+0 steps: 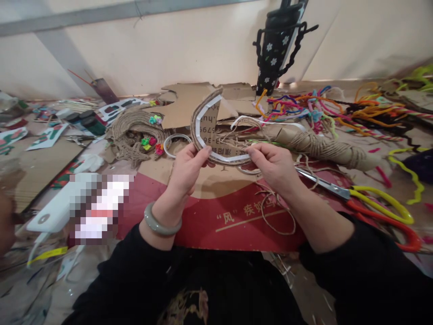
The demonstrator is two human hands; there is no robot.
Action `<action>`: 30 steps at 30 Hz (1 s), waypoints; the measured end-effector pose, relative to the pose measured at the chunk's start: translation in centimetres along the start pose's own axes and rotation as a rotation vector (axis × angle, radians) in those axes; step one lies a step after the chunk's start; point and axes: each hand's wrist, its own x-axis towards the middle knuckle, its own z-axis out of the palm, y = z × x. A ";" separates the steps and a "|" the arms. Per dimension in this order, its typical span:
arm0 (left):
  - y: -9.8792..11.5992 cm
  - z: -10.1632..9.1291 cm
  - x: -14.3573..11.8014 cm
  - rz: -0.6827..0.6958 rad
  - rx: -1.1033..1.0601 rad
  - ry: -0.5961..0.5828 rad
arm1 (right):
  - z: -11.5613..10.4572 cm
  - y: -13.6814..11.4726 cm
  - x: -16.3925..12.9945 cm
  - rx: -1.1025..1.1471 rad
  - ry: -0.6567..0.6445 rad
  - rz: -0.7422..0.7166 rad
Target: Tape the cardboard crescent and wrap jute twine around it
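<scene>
A crescent-shaped cardboard piece (207, 128) stands upright between both hands, its outer edge wrapped in jute twine with a strip of white tape along it. My left hand (187, 169), with a grey-green bangle on the wrist, pinches the crescent's lower left curve. At the crescent's right tip my right hand (275, 164) pinches the tape and twine end. Loose twine (275, 216) trails from there down onto the red-and-brown cardboard sheet (216, 221) below.
Scissors (375, 203) with yellow and orange handles lie at the right. A twine spool (324, 146), a heap of coloured pipe cleaners (314, 108), a black flowered bottle (275, 49), a tape ring (176, 144), twine-wrapped star shapes (135, 131) and paint pots (86, 122) crowd the table.
</scene>
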 end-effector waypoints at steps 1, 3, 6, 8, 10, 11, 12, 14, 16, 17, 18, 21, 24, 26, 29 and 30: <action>0.0 -0.1 0.1 0.015 -0.008 0.028 | 0.0 0.0 0.0 -0.002 0.000 0.005; 0.2 -0.3 0.4 0.040 -0.058 0.093 | -0.2 -0.1 -0.1 0.002 -0.032 0.016; 0.4 -0.3 0.5 0.016 -0.133 0.108 | -0.4 -0.4 -0.1 0.022 -0.166 0.035; 0.4 -0.1 0.2 -0.039 -0.131 0.039 | -0.5 -0.5 -0.1 0.069 -0.237 0.066; 0.3 0.3 -0.2 -0.081 -0.107 -0.060 | -0.4 -0.5 0.0 0.127 -0.280 0.109; 0.3 0.4 -0.5 -0.096 -0.092 -0.119 | -0.3 -0.5 0.0 0.144 -0.299 0.121; 0.2 0.6 -0.7 -0.117 -0.074 -0.185 | -0.2 -0.4 0.1 0.144 -0.316 0.123; 0.1 0.9 -1.1 -0.178 -0.033 -0.314 | 0.0 -0.4 0.1 0.099 -0.318 0.100; 0.0 1.0 -1.3 -0.233 0.003 -0.396 | 0.2 -0.4 0.1 0.034 -0.273 0.084; 0.1 1.0 -1.4 -0.242 0.018 -0.410 | 0.2 -0.4 0.1 0.004 -0.244 0.082; 0.1 1.0 -1.3 -0.235 0.034 -0.407 | 0.2 -0.4 0.1 -0.021 -0.220 0.081; 0.3 0.9 -1.2 -0.182 0.084 -0.360 | 0.2 -0.5 0.0 -0.071 -0.189 0.065; 0.5 0.9 -1.2 -0.175 0.114 -0.332 | 0.1 -0.7 -0.1 -0.130 -0.206 0.043; 0.7 1.0 -1.3 -0.194 0.114 -0.333 | 0.1 -0.8 -0.2 -0.163 -0.214 0.038; 0.9 1.1 -1.3 -0.214 0.111 -0.334 | 0.0 -0.8 -0.2 -0.179 -0.220 0.037; 1.0 1.1 -1.3 -0.213 0.115 -0.334 | 0.0 -0.8 -0.2 -0.181 -0.224 0.037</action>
